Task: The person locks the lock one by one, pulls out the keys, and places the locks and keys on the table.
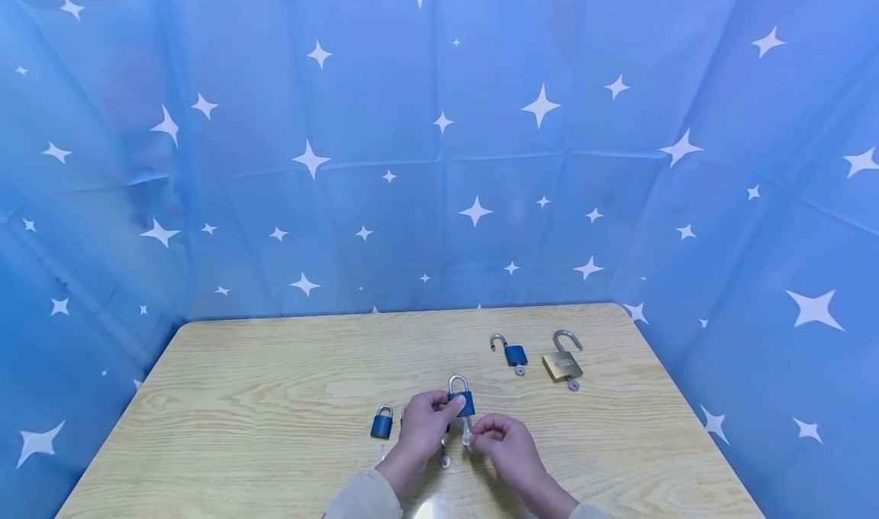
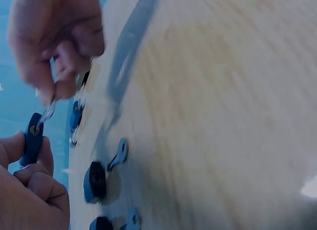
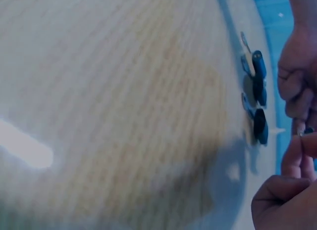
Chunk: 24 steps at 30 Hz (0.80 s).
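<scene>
My left hand (image 1: 422,427) grips a small blue padlock (image 1: 465,406) between thumb and fingers, its closed silver shackle pointing up. Just below it, my right hand (image 1: 510,450) pinches a small silver key (image 1: 467,432). In the left wrist view the key (image 2: 48,113) meets the keyhole face of the blue padlock (image 2: 32,145); how deep it sits I cannot tell. The right wrist view shows my right hand (image 3: 287,203) close against the left hand (image 3: 299,71), with the padlock mostly hidden.
Left of my hands stands a blue padlock (image 1: 381,426) with its shackle closed. Others beside it are partly covered by my left hand; a loose key (image 1: 445,459) lies near. Farther right lie a blue padlock (image 1: 516,355) and a larger brass padlock (image 1: 561,365), shackles open, keys in them.
</scene>
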{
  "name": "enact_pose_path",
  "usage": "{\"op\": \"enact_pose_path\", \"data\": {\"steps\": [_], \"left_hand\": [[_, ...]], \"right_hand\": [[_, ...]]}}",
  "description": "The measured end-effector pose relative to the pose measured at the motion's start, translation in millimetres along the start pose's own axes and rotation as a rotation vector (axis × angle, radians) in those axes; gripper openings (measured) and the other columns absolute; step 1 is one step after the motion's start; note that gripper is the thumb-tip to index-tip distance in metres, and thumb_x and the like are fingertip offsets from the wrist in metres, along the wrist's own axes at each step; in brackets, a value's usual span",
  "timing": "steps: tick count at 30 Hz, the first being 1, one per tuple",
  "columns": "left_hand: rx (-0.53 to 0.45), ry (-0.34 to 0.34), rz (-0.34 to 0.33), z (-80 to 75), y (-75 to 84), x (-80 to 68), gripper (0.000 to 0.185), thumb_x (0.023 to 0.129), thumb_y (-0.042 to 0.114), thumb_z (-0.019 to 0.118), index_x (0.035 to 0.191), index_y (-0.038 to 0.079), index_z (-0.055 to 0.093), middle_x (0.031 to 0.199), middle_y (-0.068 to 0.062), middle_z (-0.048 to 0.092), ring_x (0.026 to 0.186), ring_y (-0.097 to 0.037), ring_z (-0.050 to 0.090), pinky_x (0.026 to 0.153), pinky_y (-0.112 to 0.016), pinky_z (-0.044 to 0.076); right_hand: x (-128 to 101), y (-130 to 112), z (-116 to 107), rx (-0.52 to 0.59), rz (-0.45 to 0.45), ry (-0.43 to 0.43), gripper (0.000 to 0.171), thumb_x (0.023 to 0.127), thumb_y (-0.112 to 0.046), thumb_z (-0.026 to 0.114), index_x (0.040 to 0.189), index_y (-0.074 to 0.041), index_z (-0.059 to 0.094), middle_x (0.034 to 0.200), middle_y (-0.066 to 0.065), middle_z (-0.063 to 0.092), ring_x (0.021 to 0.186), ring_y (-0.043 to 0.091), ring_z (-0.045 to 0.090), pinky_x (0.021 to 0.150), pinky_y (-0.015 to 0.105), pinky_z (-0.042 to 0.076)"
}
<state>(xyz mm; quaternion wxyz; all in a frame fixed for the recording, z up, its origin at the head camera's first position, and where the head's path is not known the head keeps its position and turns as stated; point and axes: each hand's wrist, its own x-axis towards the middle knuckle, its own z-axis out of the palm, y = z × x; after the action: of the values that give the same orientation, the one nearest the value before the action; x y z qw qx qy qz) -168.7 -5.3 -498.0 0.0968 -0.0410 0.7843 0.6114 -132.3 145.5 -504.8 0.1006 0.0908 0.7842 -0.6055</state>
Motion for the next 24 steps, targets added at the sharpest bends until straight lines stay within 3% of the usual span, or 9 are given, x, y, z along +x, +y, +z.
{"op": "enact_pose_path", "data": {"steps": [11,20,24], "left_hand": [[0.037,0.016,-0.009,-6.0,4.4,3.3,0.048,0.086,0.039,0.072,0.115,0.001,0.067,0.096,-0.003,0.070,0.090,-0.015,0.063,0.082,-0.036,0.053],[0.077,-0.005,0.008,-6.0,5.5,2.6,0.028,0.084,0.033,0.075,0.093,0.006,0.072,0.074,0.001,0.062,0.068,-0.013,0.053,0.058,-0.026,0.042],[0.128,-0.021,0.015,-4.5,4.0,2.2,0.022,0.084,0.031,0.074,0.089,0.009,0.072,0.073,0.002,0.062,0.068,-0.013,0.053,0.058,-0.027,0.041]], "right_hand": [[-9.1,-6.5,-2.3,-0.056,-0.044,-0.086,0.018,0.079,-0.011,0.072,0.092,-0.001,0.067,0.072,-0.004,0.062,0.067,0.008,0.054,0.062,0.021,0.041],[-10.9,-5.7,-11.4,-0.130,-0.078,-0.159,0.011,0.082,-0.009,0.066,0.089,0.000,0.063,0.069,-0.004,0.055,0.056,0.007,0.047,0.049,0.020,0.038],[-12.1,-7.5,-16.5,-0.143,-0.098,-0.192,0.011,0.083,-0.008,0.065,0.090,0.000,0.061,0.072,-0.002,0.054,0.057,0.006,0.046,0.050,0.020,0.038]]}}
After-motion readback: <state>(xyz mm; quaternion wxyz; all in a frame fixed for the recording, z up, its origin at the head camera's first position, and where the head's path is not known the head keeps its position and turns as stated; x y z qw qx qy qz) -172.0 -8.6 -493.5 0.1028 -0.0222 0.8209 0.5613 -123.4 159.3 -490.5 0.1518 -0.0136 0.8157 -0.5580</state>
